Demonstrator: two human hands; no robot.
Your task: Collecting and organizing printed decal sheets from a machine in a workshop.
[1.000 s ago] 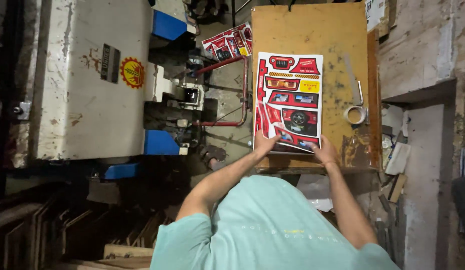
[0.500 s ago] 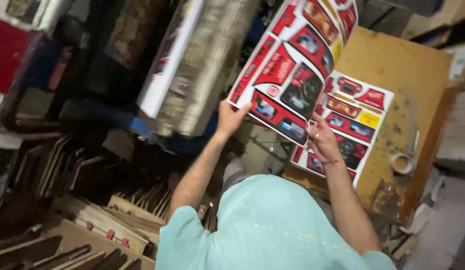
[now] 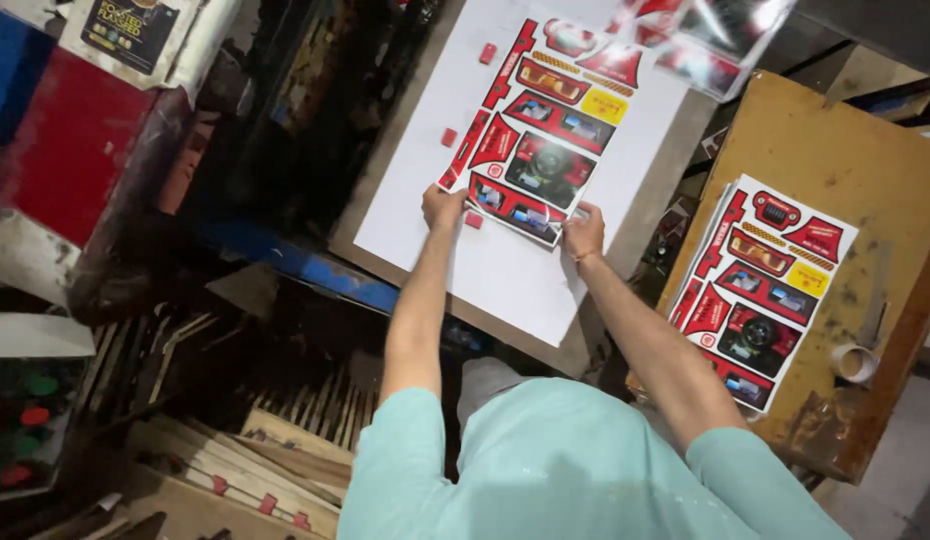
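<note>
A printed sheet (image 3: 555, 135) with red, yellow and black panels lies on a large white board (image 3: 505, 270) of the press. My left hand (image 3: 442, 207) presses its near left corner, fingers closed on the edge. My right hand (image 3: 583, 230) holds the near right corner. Small red blocks (image 3: 449, 137) sit on the white board beside the sheet's left edge.
A stack of the same printed sheets (image 3: 760, 285) lies on a yellow-brown wooden table (image 3: 855, 170) at right, with a roll of tape (image 3: 853, 362) near its edge. More glossy sheets (image 3: 715, 35) lie at the top. Wooden slats (image 3: 235, 440) sit lower left.
I have carried the printed sheet from the wooden table over to the left and laid it flat on the white board. My view has swung left with it.
</note>
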